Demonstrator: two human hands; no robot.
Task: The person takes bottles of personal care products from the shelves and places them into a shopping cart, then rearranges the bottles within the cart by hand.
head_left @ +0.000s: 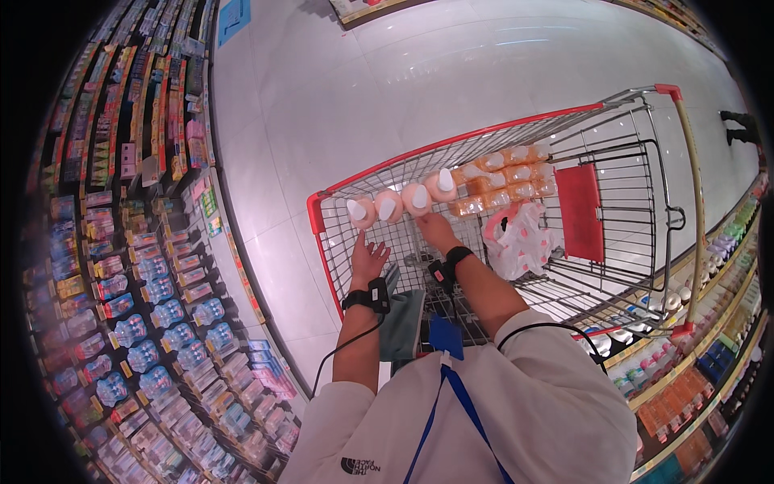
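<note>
A wire shopping cart point(459, 124) with a red plastic rim stands before me. Along its far left side, several pink pump bottles with white tops form a row. My left hand point(367, 261) is just below the leftmost pump bottle point(361, 213), fingers spread and nothing in its palm. At the lower edge of the third pump bottle point(416, 199) is my right hand point(436, 231); its fingertips are partly hidden, so I cannot tell if it grips the bottle. Several orange bottles point(505, 175) are grouped to the right, above a white plastic bag with pink spots point(521, 239).
Shelves of packaged goods point(163, 284) run down the left. More shelves of bottles point(677, 387) curve along the lower right. A display base point(363, 15) stands at the top. At the far right, a person's dark-clothed legs point(739, 127) show. A red panel point(579, 212) hangs inside the cart.
</note>
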